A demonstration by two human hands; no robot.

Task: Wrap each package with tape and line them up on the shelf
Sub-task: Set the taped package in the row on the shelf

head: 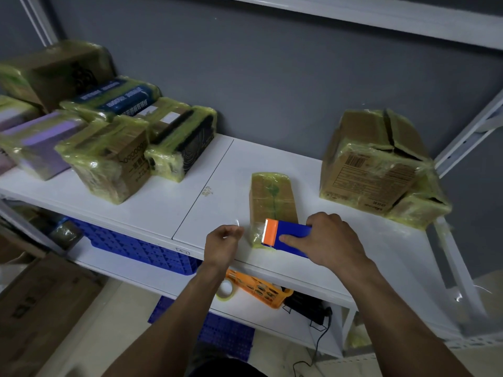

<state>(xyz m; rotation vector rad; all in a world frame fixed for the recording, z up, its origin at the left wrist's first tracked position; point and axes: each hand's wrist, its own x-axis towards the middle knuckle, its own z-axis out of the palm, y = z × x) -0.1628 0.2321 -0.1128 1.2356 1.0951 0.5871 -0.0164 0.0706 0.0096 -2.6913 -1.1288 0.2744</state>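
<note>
The small package (272,197) lies lengthwise near the front edge of the shelf (190,208), right of the seam between the two boards, its short end toward the person, probably so the tape can be run along its length and round the near end. The right hand (326,240) has fingers and thumb wrapped round the blue body of the tape dispenser (288,235), whose orange toothed blade sits at the package's near end, likely to lay or cut a strip there. The left hand (221,246) hovers just left of the package with fingers curled in. A faint glint beside its fingertips may be a clear tape tail, but I cannot tell whether it pinches anything. The wrapped packages (109,153) are lined up toward the left end of the shelf, while a large box (373,170) with a smaller one against it stands at the right back. The film on the small package's near end is hard to make out, and the dispenser's roll is hidden by the hand. Below, an orange basket (261,288) and a tape roll (226,291) are partly covered by the forearm
</note>
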